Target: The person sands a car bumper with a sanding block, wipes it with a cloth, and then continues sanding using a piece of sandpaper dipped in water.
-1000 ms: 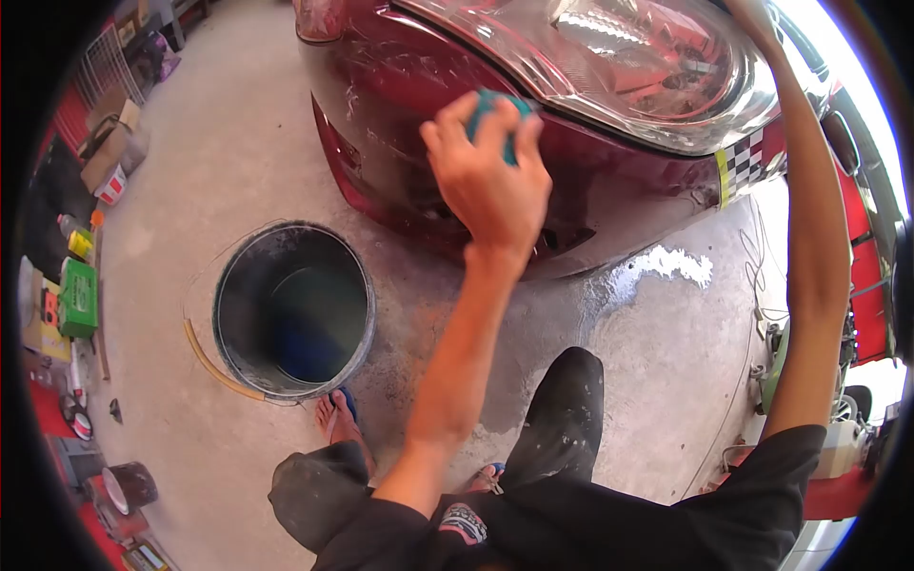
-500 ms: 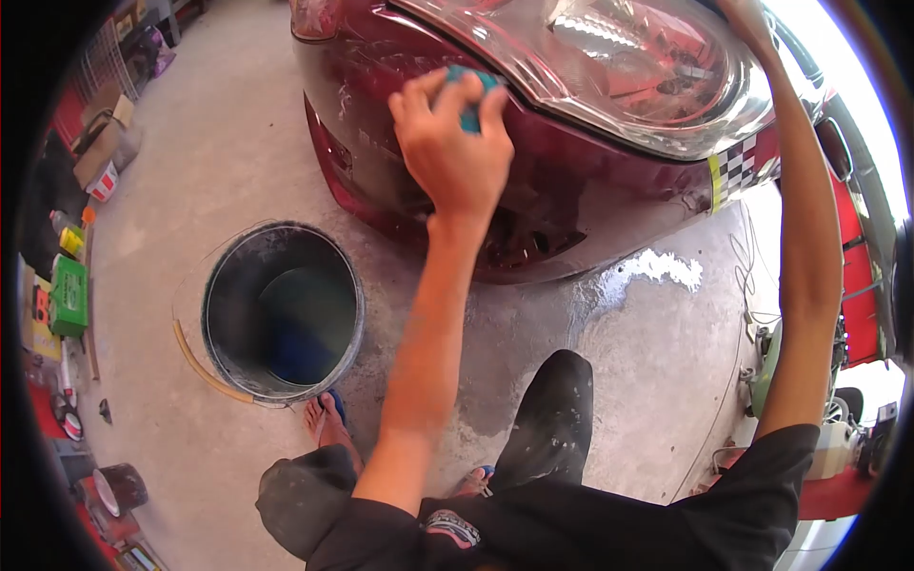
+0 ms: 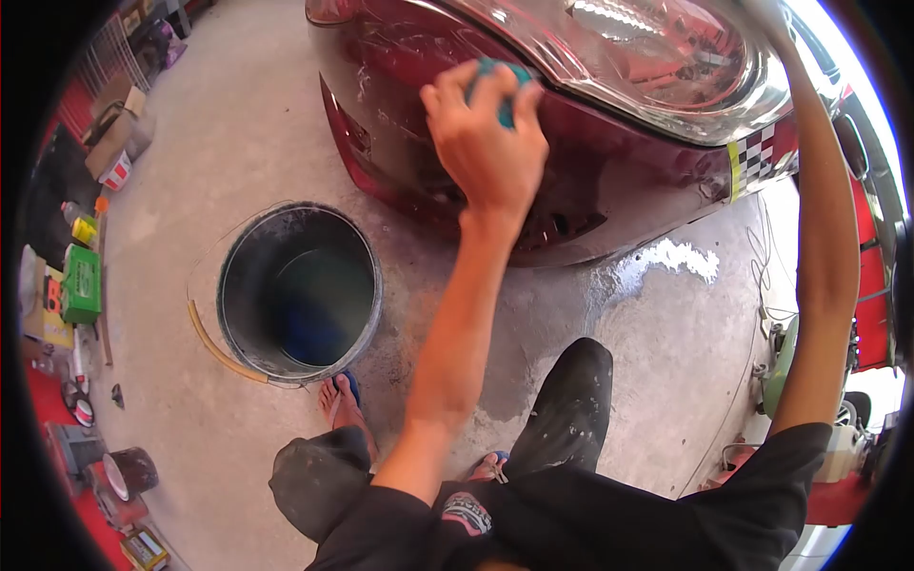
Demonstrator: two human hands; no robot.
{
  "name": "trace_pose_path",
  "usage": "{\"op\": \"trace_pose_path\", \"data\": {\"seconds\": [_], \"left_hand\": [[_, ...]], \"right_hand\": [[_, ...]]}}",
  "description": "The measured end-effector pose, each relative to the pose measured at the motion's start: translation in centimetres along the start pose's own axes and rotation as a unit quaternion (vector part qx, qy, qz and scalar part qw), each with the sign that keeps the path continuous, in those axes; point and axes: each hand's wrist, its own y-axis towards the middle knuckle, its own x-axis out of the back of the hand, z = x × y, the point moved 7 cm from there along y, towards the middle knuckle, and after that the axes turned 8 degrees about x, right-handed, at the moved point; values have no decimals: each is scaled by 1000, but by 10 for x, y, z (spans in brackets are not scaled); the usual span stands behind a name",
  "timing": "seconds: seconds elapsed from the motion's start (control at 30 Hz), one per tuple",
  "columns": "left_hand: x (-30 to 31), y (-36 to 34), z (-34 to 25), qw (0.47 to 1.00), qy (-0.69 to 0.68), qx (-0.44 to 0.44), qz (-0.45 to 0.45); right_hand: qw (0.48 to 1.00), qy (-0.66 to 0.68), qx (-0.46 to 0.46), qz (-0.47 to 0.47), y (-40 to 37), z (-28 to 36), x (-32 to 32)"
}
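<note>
My left hand (image 3: pixel 490 147) is closed around a teal pad (image 3: pixel 509 90), pressed to the dark red car bumper (image 3: pixel 381 95) just below the headlight. The fingers cover much of the pad; whether it is a sponge or a sanding block cannot be told. Whitish smears mark the bumper around it. On the far side of the clear headlight (image 3: pixel 657 57), my right hand (image 3: pixel 762 14) reaches to the car at the top edge of the view. Its fingers are blurred and partly cut off.
A black bucket (image 3: pixel 228 305) with bluish liquid stands by my foot. Wet patches (image 3: pixel 666 262) lie on the concrete below the bumper. Along the left are a green box (image 3: pixel 82 284), a small pot (image 3: pixel 130 473) and cartons; at right, a green tank (image 3: pixel 783 366) and cables.
My left hand has slid slightly right along the bumper with the pad. The camera view has shifted a little, so the bucket and car appear farther right and higher.
</note>
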Motion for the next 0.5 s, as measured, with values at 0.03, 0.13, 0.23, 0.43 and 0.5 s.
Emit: {"op": "trace_pose_path", "data": {"seconds": [0.03, 0.13, 0.23, 0.43, 0.5], "left_hand": [[5, -21, -15, 999, 0, 11, 39], [0, -1, 1, 1000, 8, -9, -6], [-7, 53, 44, 997, 49, 33, -56], [5, -25, -15, 999, 5, 26, 24], [-5, 19, 16, 1000, 10, 22, -12]], "right_hand": [[1000, 0, 3, 0, 4, -1, 0], [1000, -4, 2, 1, 5, 3, 1], [1000, 2, -3, 2, 3, 4, -1], [1000, -1, -5, -2, 14, 2, 4], [1000, 2, -4, -1, 12, -13, 0]]}}
